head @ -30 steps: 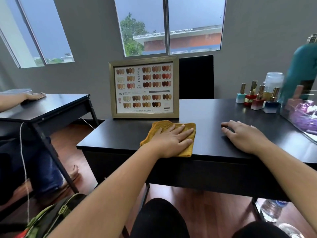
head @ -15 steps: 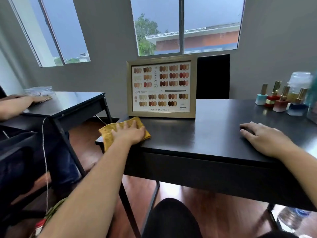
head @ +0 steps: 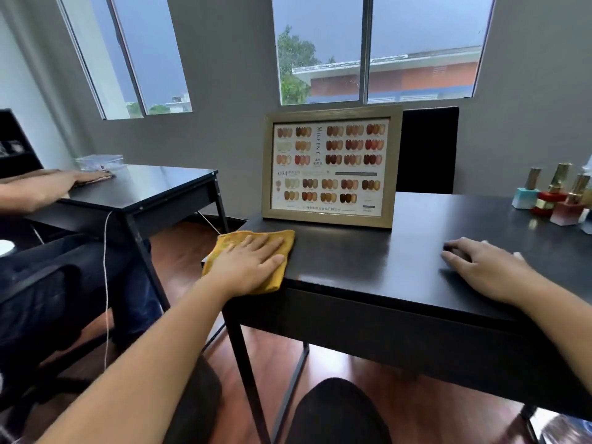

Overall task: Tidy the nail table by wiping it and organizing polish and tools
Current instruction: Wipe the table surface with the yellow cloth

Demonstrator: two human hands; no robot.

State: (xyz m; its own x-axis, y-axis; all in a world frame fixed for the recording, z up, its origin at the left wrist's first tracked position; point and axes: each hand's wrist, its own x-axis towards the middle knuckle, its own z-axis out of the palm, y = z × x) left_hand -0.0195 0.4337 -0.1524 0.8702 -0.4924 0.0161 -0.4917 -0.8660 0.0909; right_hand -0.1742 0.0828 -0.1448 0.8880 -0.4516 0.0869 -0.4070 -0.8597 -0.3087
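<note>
A yellow cloth point(head: 229, 243) lies at the left front corner of the black nail table point(head: 368, 264), partly hanging over the edge. My left hand point(head: 248, 264) presses flat on the cloth, fingers spread. My right hand point(head: 483, 267) rests palm down on the bare tabletop further right, holding nothing. Nail polish bottles point(head: 549, 195) with gold caps stand at the table's far right edge. A framed nail colour chart point(head: 330, 166) stands upright just behind the cloth.
A black chair back point(head: 427, 149) rises behind the table. A second black table point(head: 144, 187) stands to the left, where another person's hand point(head: 51, 184) rests near a clear box point(head: 97, 161). A thin white cord point(head: 105, 283) hangs beside it.
My left hand slid the cloth from mid-table to the left edge, then a little back onto the corner. My right hand stayed put. The view turned left.
</note>
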